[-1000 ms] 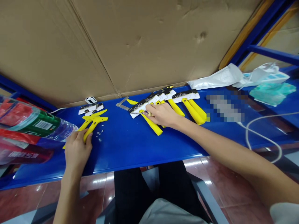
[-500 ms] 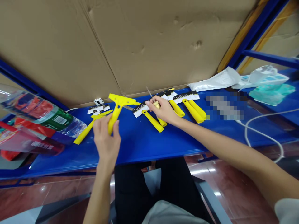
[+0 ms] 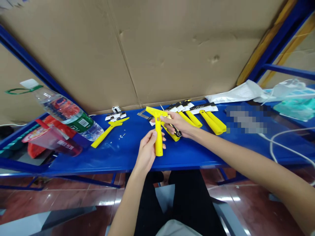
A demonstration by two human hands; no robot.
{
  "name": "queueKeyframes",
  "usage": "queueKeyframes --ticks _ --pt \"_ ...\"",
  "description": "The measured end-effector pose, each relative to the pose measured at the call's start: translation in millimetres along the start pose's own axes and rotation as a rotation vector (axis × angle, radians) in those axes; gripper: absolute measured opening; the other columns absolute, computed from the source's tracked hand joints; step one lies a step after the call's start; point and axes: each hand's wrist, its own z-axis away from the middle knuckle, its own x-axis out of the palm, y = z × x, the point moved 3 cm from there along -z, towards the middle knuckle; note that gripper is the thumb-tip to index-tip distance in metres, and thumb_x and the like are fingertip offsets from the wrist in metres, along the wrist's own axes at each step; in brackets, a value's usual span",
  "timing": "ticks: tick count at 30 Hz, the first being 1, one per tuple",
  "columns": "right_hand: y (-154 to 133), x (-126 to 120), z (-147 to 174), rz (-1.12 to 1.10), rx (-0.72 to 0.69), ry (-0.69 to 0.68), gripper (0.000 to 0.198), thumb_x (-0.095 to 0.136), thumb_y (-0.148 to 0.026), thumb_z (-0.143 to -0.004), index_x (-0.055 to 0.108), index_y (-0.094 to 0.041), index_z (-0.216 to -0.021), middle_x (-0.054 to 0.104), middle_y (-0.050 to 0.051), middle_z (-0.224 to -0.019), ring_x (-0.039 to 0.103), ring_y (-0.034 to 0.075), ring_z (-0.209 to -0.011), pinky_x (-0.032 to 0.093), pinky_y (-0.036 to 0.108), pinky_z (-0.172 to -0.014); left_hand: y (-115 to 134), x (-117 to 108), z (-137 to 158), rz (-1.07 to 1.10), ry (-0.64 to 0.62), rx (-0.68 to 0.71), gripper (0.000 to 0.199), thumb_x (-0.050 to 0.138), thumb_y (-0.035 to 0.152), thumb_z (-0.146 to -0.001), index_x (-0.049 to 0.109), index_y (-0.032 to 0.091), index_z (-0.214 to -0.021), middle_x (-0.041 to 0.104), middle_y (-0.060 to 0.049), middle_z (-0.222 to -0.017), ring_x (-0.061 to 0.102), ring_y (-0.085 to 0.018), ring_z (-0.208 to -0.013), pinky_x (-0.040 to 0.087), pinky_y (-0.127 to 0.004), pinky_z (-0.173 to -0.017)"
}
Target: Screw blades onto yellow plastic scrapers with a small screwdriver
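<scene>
My left hand is closed around the handle of a yellow plastic scraper, its wide head pointing up and away from me. My right hand is at the right side of that head, fingers touching it. A screwdriver with a black-and-yellow handle sits in the right hand, its thin shaft sticking out past the fingers. Further left, a second yellow scraper lies on the table. Several small screws are scattered beside it.
More yellow-handled scrapers with black-and-white blade sleeves lie at the right. A water bottle and a red cup stand left on the blue table. Cardboard rises behind; a white cable curls at right.
The left hand has brought the yellow scraper right and lower, to the right hand. The right hand now touches the scraper's head, and the screwdriver has tilted. The view has shifted a little.
</scene>
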Motion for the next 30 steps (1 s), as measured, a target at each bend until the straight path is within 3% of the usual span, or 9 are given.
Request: queueKeyframes --ticks 3,7,10,14,16,18,22,25,30 --pt "1 1 1 -0.005 0.006 0.034 0.053 0.096 -0.056 -0.077 0.063 -0.021 -0.099 0.052 -0.011 -0.047 0.037 0.007 -0.037 0.033 0.021 -0.037 -1 6 1 0.081 -0.042 -0.052 0.039 0.082 0.052 -0.094 0.075 0.018 -0.112 0.078 -0.014 -0.118 0.076 -0.026 -0.1 0.063 -0.036 -0.083" --pt "-7 -2 2 0.003 -0.09 0.135 0.052 0.098 -0.055 -0.077 0.06 -0.022 -0.093 0.058 -0.009 -0.053 0.037 0.006 -0.038 0.035 0.021 -0.038 9 -10 -1 -0.179 -0.102 0.01 0.042 0.083 0.052 -0.094 0.077 0.022 -0.122 0.08 -0.013 -0.125 0.076 -0.028 -0.113 0.061 -0.04 -0.099" --pt "-14 -5 3 -0.021 -0.17 0.177 0.049 0.097 -0.053 -0.079 0.06 -0.025 -0.094 0.054 -0.011 -0.052 0.037 0.006 -0.039 0.034 0.021 -0.038 33 -48 -17 -0.445 -0.035 0.151 0.038 0.083 0.051 -0.093 0.08 0.023 -0.118 0.08 -0.012 -0.129 0.076 -0.028 -0.117 0.058 -0.039 -0.104" --pt "-15 -7 3 -0.003 -0.191 0.197 0.04 0.093 -0.05 -0.085 0.063 -0.025 -0.096 0.052 -0.01 -0.051 0.041 0.008 -0.042 0.033 0.022 -0.039 84 -117 -71 -0.837 0.139 0.39 0.036 0.076 0.053 -0.095 0.08 0.021 -0.112 0.082 -0.012 -0.121 0.075 -0.027 -0.111 0.058 -0.041 -0.102" --pt "-12 -9 2 0.016 -0.178 0.215 0.038 0.092 -0.048 -0.086 0.063 -0.025 -0.094 0.052 -0.009 -0.05 0.04 0.008 -0.041 0.034 0.022 -0.039 103 -145 -106 -1.082 0.187 0.398 0.033 0.076 0.049 -0.092 0.079 0.02 -0.107 0.082 -0.012 -0.113 0.075 -0.028 -0.103 0.059 -0.042 -0.097" --pt "-10 -11 1 0.025 -0.171 0.229 0.039 0.092 -0.048 -0.086 0.062 -0.025 -0.093 0.055 -0.009 -0.052 0.039 0.008 -0.04 0.035 0.023 -0.039 108 -160 -139 -1.259 0.128 0.341 0.029 0.077 0.045 -0.088 0.078 0.019 -0.102 0.082 -0.012 -0.108 0.074 -0.028 -0.098 0.058 -0.044 -0.097" --pt "-7 -14 -2 0.031 -0.162 0.237 0.04 0.093 -0.048 -0.084 0.063 -0.024 -0.094 0.065 -0.006 -0.06 0.04 0.007 -0.039 0.038 0.023 -0.04 91 -151 -186 -1.345 -0.032 0.292 0.031 0.077 0.041 -0.087 0.077 0.018 -0.108 0.081 -0.013 -0.111 0.074 -0.027 -0.1 0.058 -0.04 -0.097" --pt "-4 -16 -4 0.036 -0.161 0.248 0.04 0.094 -0.048 -0.084 0.063 -0.024 -0.093 0.066 -0.006 -0.061 0.04 0.007 -0.039 0.038 0.023 -0.04 69 -132 -211 -1.425 -0.058 0.254 0.038 0.076 0.044 -0.089 0.077 0.016 -0.114 0.08 -0.015 -0.119 0.073 -0.027 -0.104 0.057 -0.039 -0.097" --pt "-1 -20 -6 0.005 -0.128 0.284 0.045 0.096 -0.051 -0.081 0.062 -0.024 -0.091 0.071 -0.005 -0.068 0.039 0.006 -0.039 0.038 0.024 -0.039 47 -123 -237 -1.44 -0.043 0.173 0.031 0.076 0.048 -0.086 0.078 0.018 -0.092 0.081 -0.013 -0.098 0.073 -0.028 -0.092 0.056 -0.039 -0.091"
